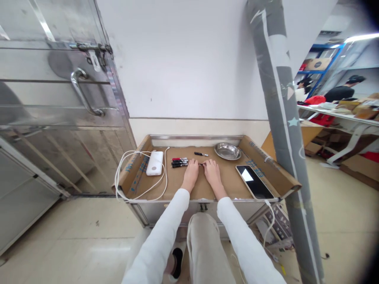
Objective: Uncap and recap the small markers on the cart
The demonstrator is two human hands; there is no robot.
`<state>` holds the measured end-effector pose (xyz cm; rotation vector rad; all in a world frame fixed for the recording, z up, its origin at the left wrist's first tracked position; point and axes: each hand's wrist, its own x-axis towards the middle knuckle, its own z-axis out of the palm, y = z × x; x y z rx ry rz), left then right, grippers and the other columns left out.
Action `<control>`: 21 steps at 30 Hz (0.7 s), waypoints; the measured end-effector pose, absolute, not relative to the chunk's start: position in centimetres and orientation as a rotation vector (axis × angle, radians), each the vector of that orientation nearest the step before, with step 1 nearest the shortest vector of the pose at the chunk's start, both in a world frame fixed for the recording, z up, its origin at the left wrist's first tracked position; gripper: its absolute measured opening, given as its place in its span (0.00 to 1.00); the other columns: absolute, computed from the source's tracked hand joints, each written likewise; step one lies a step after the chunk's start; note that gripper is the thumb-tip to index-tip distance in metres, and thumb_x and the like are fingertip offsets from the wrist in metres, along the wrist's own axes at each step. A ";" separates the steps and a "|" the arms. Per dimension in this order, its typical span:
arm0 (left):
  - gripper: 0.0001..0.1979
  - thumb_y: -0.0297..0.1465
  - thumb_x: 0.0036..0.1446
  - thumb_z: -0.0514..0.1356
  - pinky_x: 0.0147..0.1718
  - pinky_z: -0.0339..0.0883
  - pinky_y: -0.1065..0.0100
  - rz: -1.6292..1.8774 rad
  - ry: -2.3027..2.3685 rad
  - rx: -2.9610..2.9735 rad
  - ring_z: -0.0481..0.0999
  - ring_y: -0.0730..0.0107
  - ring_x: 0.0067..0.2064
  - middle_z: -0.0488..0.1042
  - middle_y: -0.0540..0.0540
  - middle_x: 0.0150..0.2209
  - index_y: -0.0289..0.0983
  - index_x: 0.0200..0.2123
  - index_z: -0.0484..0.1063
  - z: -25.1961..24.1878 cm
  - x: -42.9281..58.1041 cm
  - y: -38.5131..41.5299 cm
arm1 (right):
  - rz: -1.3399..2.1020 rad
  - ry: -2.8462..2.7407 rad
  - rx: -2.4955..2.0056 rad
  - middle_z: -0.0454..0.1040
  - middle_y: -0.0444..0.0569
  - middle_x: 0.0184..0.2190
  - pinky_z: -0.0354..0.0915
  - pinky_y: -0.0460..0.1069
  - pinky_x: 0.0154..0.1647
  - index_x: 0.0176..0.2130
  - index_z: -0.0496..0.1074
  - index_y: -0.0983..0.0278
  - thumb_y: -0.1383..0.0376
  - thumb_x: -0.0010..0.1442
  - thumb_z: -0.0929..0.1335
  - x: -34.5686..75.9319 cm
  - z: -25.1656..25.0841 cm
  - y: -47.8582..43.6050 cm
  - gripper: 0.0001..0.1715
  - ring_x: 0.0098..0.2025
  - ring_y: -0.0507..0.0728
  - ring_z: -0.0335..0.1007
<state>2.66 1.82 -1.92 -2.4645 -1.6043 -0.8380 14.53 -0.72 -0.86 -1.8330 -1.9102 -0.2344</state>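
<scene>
My left hand [192, 173] rests low on the cardboard-lined tabletop, fingers curled, beside the right ends of a row of pens [179, 162]. Most of these pens are black, and a red one lies at the far side. Close by on the right is my right hand [211, 172], its fingers bent and pressed together. Between the fingertips of both hands shows a small dark pen [202, 164], mostly covered by them. Beyond the hands lies a single black marker [201, 154] with a pale end.
A round metal dish [227, 151] sits at the back right, with a phone [254, 182] in front of it. On the left are a white power bank [154, 163] and a looped white cable [166, 177]. Raised cardboard sides [268, 167] edge the table; a wrapped pole [281, 98] leans at right.
</scene>
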 end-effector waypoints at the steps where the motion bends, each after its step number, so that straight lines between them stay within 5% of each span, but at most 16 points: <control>1: 0.09 0.22 0.63 0.47 0.46 0.65 0.62 -0.834 -1.606 -2.453 0.70 0.65 0.44 0.69 0.40 0.41 0.32 0.39 0.67 -1.9 2.7 1.8 | -0.242 -1.891 -1.838 0.71 0.54 0.41 0.56 0.51 0.45 0.42 0.70 0.65 0.67 0.65 0.59 14.6 -0.9 -0.7 0.12 0.44 0.59 0.62; 14: 0.09 0.20 0.60 0.48 0.49 0.64 0.60 -0.916 -1.578 -2.512 0.70 0.64 0.45 0.69 0.42 0.39 0.35 0.38 0.65 -1.6 2.6 1.5 | -0.113 -1.917 -1.666 0.73 0.52 0.38 0.59 0.51 0.46 0.38 0.72 0.64 0.68 0.63 0.60 15.4 -1.6 0.2 0.11 0.41 0.57 0.65; 21: 0.16 0.17 0.57 0.46 0.49 0.65 0.62 -0.875 -1.543 -2.515 0.70 0.63 0.48 0.69 0.39 0.44 0.31 0.46 0.64 -1.3 2.7 1.2 | -0.086 -2.002 -1.620 0.71 0.52 0.39 0.60 0.51 0.47 0.40 0.73 0.64 0.68 0.63 0.61 15.0 -1.3 0.0 0.12 0.42 0.57 0.65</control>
